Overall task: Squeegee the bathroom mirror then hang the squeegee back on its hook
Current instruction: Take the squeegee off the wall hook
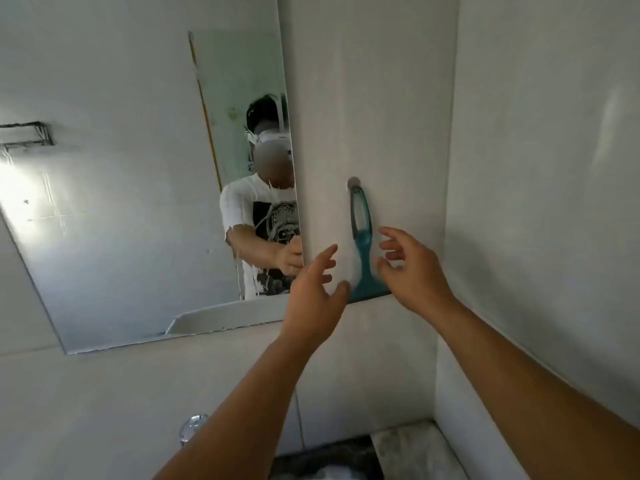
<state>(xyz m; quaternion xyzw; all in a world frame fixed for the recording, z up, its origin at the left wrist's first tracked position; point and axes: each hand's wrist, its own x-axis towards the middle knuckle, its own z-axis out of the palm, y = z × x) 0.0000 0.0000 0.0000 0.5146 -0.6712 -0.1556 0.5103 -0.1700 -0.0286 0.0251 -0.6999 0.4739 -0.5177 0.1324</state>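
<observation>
on the wall right of the mirror (121,209), i see the teal squeegee (362,251) hanging upright from its round hook (354,182), handle loop on top, blade at the bottom. both bare hands flank it and grip nothing. left hand (317,299) is just left of the blade end, fingers spread wide, thumb near the blade's left tip; i cannot tell if it touches. right hand (412,271) is just right of the handle, fingers loosely curled and apart, fingertips blurred. mirror shows white drip streaks near its right edge and reflects a person in a white printed t-shirt. chrome tap (192,427) sits low in the frame.
</observation>
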